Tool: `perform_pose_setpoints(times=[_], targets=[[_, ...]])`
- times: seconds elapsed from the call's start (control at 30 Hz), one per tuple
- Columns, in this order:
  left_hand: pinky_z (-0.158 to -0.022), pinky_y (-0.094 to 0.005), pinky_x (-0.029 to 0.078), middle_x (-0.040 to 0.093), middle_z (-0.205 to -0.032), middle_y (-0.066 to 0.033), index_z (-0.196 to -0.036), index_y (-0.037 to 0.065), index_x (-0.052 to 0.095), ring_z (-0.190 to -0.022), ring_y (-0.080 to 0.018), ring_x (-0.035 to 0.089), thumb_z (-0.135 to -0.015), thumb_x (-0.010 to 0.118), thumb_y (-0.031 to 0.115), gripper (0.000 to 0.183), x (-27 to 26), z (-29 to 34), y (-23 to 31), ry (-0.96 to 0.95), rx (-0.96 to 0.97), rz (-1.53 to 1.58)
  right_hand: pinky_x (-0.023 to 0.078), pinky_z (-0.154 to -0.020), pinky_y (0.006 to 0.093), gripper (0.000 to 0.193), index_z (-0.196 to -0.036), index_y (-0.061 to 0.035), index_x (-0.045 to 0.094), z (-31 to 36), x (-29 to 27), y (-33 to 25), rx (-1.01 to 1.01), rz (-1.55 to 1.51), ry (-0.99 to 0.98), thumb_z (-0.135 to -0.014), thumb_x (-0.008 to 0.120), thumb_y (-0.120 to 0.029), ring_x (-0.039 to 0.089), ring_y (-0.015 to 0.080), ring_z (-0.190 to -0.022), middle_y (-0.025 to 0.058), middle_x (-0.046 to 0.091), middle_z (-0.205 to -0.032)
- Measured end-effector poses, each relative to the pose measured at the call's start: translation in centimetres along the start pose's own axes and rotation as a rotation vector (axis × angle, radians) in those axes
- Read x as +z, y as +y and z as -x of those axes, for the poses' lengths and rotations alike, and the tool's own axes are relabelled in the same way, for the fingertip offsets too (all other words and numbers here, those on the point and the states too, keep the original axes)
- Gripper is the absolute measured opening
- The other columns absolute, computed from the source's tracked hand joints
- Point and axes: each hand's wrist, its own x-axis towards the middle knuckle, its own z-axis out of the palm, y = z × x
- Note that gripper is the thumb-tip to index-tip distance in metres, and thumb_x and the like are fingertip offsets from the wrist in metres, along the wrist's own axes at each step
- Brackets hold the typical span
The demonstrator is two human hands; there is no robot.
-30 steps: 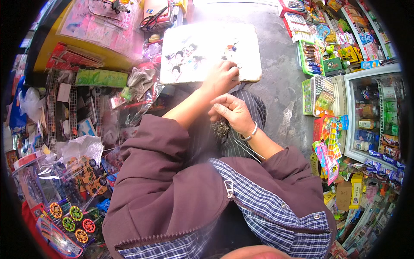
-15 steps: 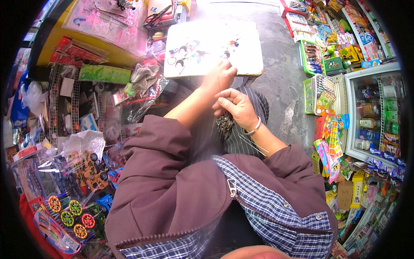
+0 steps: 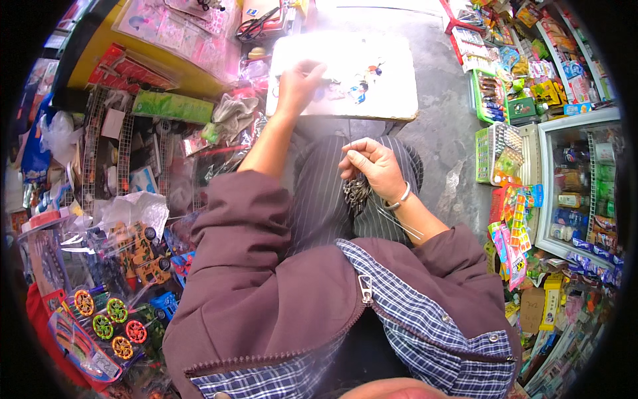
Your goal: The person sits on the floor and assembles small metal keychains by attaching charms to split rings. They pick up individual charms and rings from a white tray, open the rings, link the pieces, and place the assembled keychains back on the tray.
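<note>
My left hand point(image 3: 299, 86) is over the left part of a white-topped small table point(image 3: 392, 100), above small figures scattered there. Glare washes out its fingertips, so I cannot tell whether they grip anything. One small blue-and-white figure point(image 3: 359, 93) and several tiny dark and coloured pieces point(image 3: 375, 69) lie to its right. Over my lap, my right hand point(image 3: 373, 165) is closed on a bundle of thin metal wires point(image 3: 357, 193). Their looped, dark ends hang below the palm, and long straight ends stick out beside the wrist. A thin tip rises from the pinched thumb and forefinger.
Packaged toys point(image 3: 109, 319) and wire racks point(image 3: 123, 153) crowd my left side. On the right stand a green basket point(image 3: 488, 100), hanging snack packets point(image 3: 512, 233) and a glass-fronted drinks cooler point(image 3: 545, 179). Concrete floor point(image 3: 445, 133) shows between the table and these goods.
My left hand has moved away from my right hand, leftward and farther over the table. My right hand keeps the wires over my lap. The whole view has shifted slightly.
</note>
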Motion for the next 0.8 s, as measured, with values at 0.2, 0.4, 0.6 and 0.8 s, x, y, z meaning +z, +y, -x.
perform_pose_setpoints(times=[0.2,0.4,0.6,0.8], targets=[[-0.078,-0.0404,0.049,0.068,-0.092,-0.0118,-0.096,0.013,0.068,-0.085,-0.0308,0.064,-0.082,0.063,0.029,0.022,2.9,-4.5,-0.7,0.028,0.334,-0.676,0.054,-0.066,0.0275,0.015,-0.102,0.0002,0.058,0.1,-0.1,-0.1,0.036,-0.031,0.009,-0.090,0.057,-0.009,0.064,0.0150,-0.073,0.0091,0.065,-0.085],[-0.080,-0.0417,0.047,0.064,-0.094,-0.0136,-0.097,0.007,0.065,-0.090,-0.0313,0.061,-0.083,0.061,0.039,0.035,9.1,-4.7,1.8,-0.144,0.293,-0.738,0.053,-0.066,0.0264,0.014,-0.101,-0.0017,0.059,-0.1,-0.1,-0.5,0.085,-0.066,0.037,-0.090,0.058,-0.010,0.064,0.0133,-0.072,0.0078,0.065,-0.084],[-0.083,-0.0432,0.047,0.059,-0.105,-0.0175,-0.098,0.002,0.061,-0.096,-0.0337,0.059,-0.085,0.058,0.035,0.036,11.2,-5.1,1.6,-0.257,0.148,-0.720,0.054,-0.067,0.0266,0.013,-0.100,-0.0011,0.059,-0.1,-0.4,-0.8,0.099,-0.073,0.046,-0.090,0.057,-0.009,0.063,0.0131,-0.073,0.0080,0.065,-0.084],[-0.079,-0.0432,0.047,0.062,-0.095,-0.0196,-0.094,0.000,0.061,-0.089,-0.0349,0.061,-0.085,0.055,0.027,0.029,9.4,-4.2,0.7,-0.220,0.253,-0.698,0.054,-0.066,0.0264,0.013,-0.101,-0.0004,0.059,-0.4,-0.4,-0.6,0.075,-0.094,0.029,-0.091,0.056,-0.009,0.064,0.0138,-0.072,0.0082,0.065,-0.084]])
